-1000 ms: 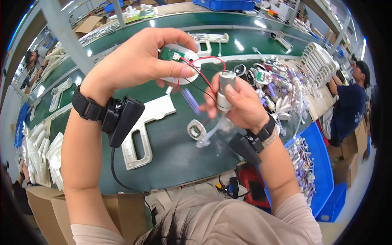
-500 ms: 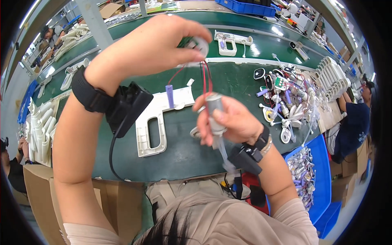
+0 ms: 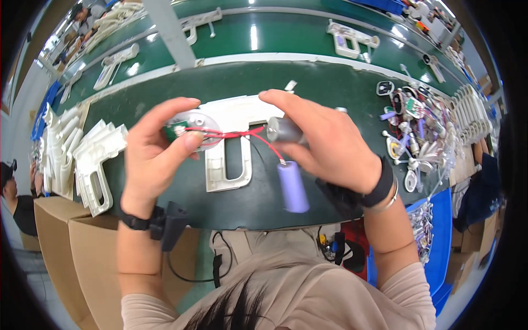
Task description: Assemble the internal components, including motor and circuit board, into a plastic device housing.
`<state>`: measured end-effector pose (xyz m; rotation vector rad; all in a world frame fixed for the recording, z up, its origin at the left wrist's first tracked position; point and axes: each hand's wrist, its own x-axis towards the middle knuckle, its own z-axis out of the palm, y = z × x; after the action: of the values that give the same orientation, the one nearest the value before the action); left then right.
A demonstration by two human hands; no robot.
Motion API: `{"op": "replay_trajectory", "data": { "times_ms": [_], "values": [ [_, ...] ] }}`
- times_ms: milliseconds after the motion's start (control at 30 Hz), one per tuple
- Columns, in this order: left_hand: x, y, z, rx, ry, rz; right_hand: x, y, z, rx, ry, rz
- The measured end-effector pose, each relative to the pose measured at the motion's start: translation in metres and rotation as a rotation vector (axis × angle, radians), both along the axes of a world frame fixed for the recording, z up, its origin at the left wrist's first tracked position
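Observation:
My left hand [image 3: 159, 144] is closed on a round, pale end cap with a green circuit board [image 3: 179, 128] inside. Red wires [image 3: 234, 134] stretch from the board across to a grey cylindrical motor [image 3: 283, 131], which my right hand [image 3: 335, 144] grips between thumb and fingers. From the same wires a purple battery cell [image 3: 293, 187] hangs below the motor, slightly blurred. Both hands are above a white pistol-shaped housing half [image 3: 228, 177], which lies on the green table with its looped handle toward me. My hands partly cover its upper part.
Left stand white housing halves [image 3: 100, 159] and an open cardboard box [image 3: 82, 220]. Right lies a heap of wired parts [image 3: 410, 118] beside stacked white housings [image 3: 472, 113]; a blue bin [image 3: 443, 220] of parts is below. Part-built units [image 3: 352, 41] rest on the green belt behind.
My left hand has come down and left with the end cap, and the wires now run sideways. The motor has turned in my right hand. The purple cell has swung down and right. The view has shifted.

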<state>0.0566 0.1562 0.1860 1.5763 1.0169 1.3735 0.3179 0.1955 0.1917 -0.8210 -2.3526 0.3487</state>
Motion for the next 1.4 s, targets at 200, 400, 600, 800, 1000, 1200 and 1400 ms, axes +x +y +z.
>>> {"op": "replay_trajectory", "data": {
  "times_ms": [200,400,600,800,1000,1200,1400],
  "values": [
    [-0.022,0.038,-0.066,-0.343,0.196,0.165,-0.037,0.055,-0.042,-0.059,-0.344,0.021],
    [-0.037,0.048,-0.078,0.006,0.604,0.361,-0.066,0.077,-0.078,0.153,-0.324,-0.037],
    [-0.022,0.067,-0.089,0.233,1.162,0.577,-0.072,0.067,-0.090,0.081,-0.402,-0.204],
    [-0.020,0.060,-0.088,0.143,1.068,0.330,-0.055,0.053,-0.104,0.115,-0.251,-0.216],
    [0.003,0.077,-0.095,0.216,1.043,0.384,-0.051,0.046,-0.104,0.041,-0.282,-0.232],
    [0.002,0.069,-0.102,0.304,1.005,0.422,-0.047,0.046,-0.109,0.115,-0.205,-0.245],
    [0.007,0.069,-0.099,0.365,1.064,0.440,-0.046,0.046,-0.108,0.049,-0.240,-0.222]
  ]
}}
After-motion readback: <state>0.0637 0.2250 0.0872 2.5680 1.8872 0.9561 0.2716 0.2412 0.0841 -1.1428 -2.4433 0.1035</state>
